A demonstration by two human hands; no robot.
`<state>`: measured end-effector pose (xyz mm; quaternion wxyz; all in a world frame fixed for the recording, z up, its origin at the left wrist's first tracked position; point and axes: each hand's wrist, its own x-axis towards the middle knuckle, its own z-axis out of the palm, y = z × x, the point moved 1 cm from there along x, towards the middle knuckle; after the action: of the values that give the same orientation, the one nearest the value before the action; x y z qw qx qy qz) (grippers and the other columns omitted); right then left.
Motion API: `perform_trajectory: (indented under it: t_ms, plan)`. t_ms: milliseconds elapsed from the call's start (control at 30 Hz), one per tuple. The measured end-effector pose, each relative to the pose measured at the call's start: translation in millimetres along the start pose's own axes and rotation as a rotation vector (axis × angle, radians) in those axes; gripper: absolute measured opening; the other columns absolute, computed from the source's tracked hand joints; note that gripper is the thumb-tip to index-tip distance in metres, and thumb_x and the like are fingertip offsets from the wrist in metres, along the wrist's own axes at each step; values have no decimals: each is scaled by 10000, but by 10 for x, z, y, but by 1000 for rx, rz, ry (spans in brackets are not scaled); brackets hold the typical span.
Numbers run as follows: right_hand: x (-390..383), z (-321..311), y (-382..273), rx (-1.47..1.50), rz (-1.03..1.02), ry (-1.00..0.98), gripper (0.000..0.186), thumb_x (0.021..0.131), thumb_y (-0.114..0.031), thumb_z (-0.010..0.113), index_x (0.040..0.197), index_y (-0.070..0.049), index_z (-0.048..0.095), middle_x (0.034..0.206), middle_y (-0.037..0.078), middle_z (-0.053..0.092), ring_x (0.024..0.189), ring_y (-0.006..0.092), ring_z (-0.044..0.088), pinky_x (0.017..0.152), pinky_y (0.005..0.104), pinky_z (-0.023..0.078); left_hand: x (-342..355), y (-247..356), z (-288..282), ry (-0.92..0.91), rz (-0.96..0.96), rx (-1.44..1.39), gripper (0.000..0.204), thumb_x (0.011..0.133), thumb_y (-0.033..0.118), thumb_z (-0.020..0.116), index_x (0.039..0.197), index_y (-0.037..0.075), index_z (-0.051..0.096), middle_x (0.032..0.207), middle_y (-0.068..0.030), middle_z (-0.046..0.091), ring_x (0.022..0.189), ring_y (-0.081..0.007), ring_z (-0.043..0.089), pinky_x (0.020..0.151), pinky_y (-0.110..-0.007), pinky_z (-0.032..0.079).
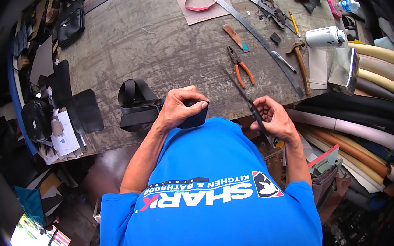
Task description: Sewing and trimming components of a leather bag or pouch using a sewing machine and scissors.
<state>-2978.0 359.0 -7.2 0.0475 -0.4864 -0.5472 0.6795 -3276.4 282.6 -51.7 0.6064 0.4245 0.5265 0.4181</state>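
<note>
My left hand (pixel 179 106) is closed on a black strap at the table's near edge. Wide loops of the same black strap (pixel 136 115) lie folded to its left, and a dark flat end (pixel 194 118) shows under my fingers, against the blue shirt. My right hand (pixel 274 118) grips a long, dark, narrow-bladed tool (pixel 244 93), its tip pointing away and to the left over the table. Whether it is a knife or scissors I cannot make out. Beyond it lie pliers with orange handles (pixel 240 68), a cutter with a wooden handle (pixel 235 36) and a long steel ruler (pixel 256 36).
On the right are a hammer (pixel 301 66), a white bottle (pixel 325 37), a metal tin (pixel 344 70) and stacked rolls of material (pixel 346 129). Black leather pieces (pixel 85 111) and a black pouch (pixel 71 27) lie left. A pink tape (pixel 202 4) rests at the back.
</note>
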Motion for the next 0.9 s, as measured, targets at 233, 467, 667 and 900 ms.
perform_trajectory:
  t_ms: [233, 467, 667, 900]
  plan:
    - [-192, 274, -254, -594, -303, 65, 875, 528, -495, 920, 1106, 59, 569, 966, 174, 624, 878, 320, 648, 785, 388, 513, -50, 115, -19, 75, 114, -85, 102, 758, 8, 725, 857, -10, 743, 699, 15, 540, 674, -67, 474, 604, -239, 365]
    - [-188, 336, -240, -631, -319, 129, 824, 500, -469, 930, 1037, 49, 578, 919, 159, 608, 857, 326, 644, 760, 383, 509, -53, 125, -27, 92, 131, -80, 133, 732, -25, 681, 852, -20, 738, 691, 21, 526, 661, -56, 454, 586, -223, 341]
    - [-172, 329, -244, -651, -352, 129, 766, 553, -482, 907, 1016, 40, 591, 892, 156, 618, 829, 321, 649, 734, 385, 516, -51, 89, -28, 103, 113, -66, 118, 746, -28, 689, 854, -26, 737, 693, 21, 529, 666, -60, 461, 591, -224, 345]
    - [-174, 313, -228, -636, -350, 130, 746, 554, -480, 907, 991, 40, 599, 874, 155, 621, 820, 324, 656, 730, 386, 519, -51, 84, -3, 111, 96, -80, 102, 759, -31, 704, 854, -22, 738, 693, 19, 534, 669, -64, 468, 603, -227, 352]
